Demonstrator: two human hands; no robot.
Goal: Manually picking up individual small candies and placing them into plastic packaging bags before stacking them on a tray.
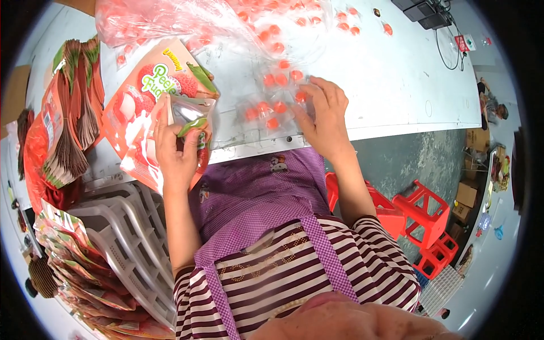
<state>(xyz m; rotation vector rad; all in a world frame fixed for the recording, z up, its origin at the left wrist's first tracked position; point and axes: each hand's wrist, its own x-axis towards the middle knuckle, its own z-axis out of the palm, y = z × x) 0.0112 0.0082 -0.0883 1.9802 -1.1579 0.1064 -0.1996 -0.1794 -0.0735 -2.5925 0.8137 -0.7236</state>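
Observation:
My left hand (177,156) grips a printed pink pouch (204,148) at the table's front edge, thumb in front and fingers behind. The pouch's mouth gapes and shows a silvery lining. Beneath it lies another pink fruit-printed pouch (127,105), flat and slanted. To the right, my right hand (324,113) rests on the table with fingers apart. Its thumb and forefinger reach beside a small group of clear-wrapped red-orange sweets (263,107), one of them close to the fingertips.
A clear plastic bag (164,20) and many loose wrapped sweets lie on the white table (396,85). Bundled pouches (71,113) stand at left, above stacked grey plastic crates (122,238) and more pouches (85,266). Red stools (422,212) stand at right; black devices (425,12) sit far right.

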